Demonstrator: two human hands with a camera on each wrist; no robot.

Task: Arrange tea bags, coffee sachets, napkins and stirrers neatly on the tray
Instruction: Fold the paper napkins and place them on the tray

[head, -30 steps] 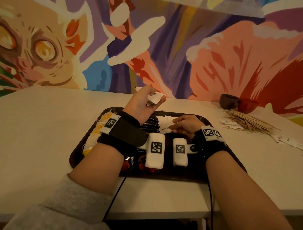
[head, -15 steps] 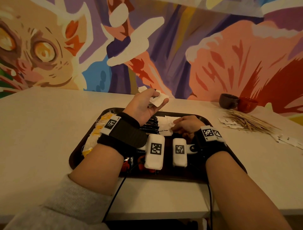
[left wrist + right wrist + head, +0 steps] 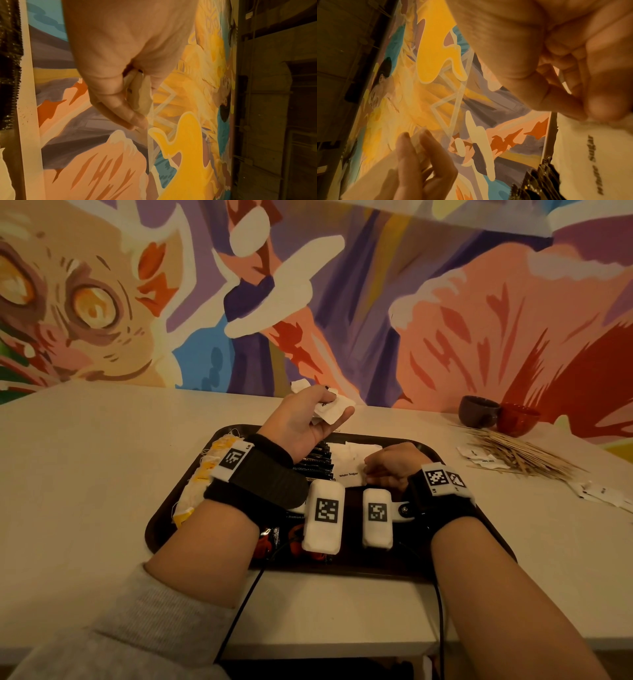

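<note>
The left hand (image 3: 305, 419) is raised above the far edge of the dark tray (image 3: 161, 529), its fingers (image 3: 120, 108) pinching a few white sachets (image 3: 330, 409). The right hand (image 3: 394, 463) rests low on the tray, fingers curled onto a white sugar sachet (image 3: 349, 472) lying beside a row of black coffee sachets (image 3: 315, 462). Tea bags (image 3: 202, 477) line the tray's left side. On the counter (image 3: 85, 474) to the right lie wooden stirrers (image 3: 513, 453), loose sachets (image 3: 603, 494) and two small bowls (image 3: 496, 414).
</note>
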